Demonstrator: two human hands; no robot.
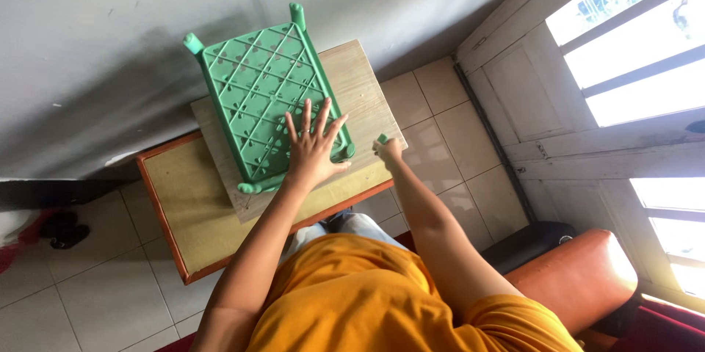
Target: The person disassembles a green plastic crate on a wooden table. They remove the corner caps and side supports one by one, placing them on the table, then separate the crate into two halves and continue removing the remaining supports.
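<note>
A green plastic lattice shelf panel with short corner posts lies flat on a pale wooden board, close to the grey wall. My left hand rests palm down on the panel's near corner, fingers spread. My right hand sits at the board's right edge, fingers closed around a small green plastic piece, just right of the panel's corner post.
The board lies on a low table with a yellowish top and orange-brown rim. A grey wall stands behind it. White panelled doors with windows are to the right. An orange and black cushioned seat is beside me on the tiled floor.
</note>
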